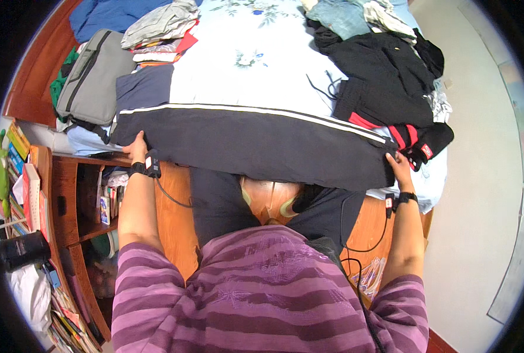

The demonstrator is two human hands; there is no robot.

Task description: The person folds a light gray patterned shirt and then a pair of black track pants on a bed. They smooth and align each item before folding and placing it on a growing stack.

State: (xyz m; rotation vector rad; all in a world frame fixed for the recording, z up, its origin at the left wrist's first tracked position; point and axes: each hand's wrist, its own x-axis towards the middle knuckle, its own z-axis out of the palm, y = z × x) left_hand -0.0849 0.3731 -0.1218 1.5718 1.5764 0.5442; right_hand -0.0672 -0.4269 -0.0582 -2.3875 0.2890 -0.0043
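A pair of dark track pants point(244, 141) with a white side stripe is stretched crosswise over the near edge of the bed. My left hand point(137, 148) grips its left end, the thumb on top and the other fingers hidden. At the opposite end, my right hand point(399, 167) pinches the corner near the stripe. Beyond the left end lies a folded dark navy garment point(145, 86). A black garment with red bands point(405, 137) lies just past my right hand. Each wrist wears a black strap with a small cabled device.
A grey bag point(96, 77) and a stack of folded clothes point(162, 35) are on the bed's left. A black hooded top point(377, 75) lies right on the floral bed sheet point(244, 79). A wooden bookshelf point(63, 198) stands left; a white wall point(465, 176) is right.
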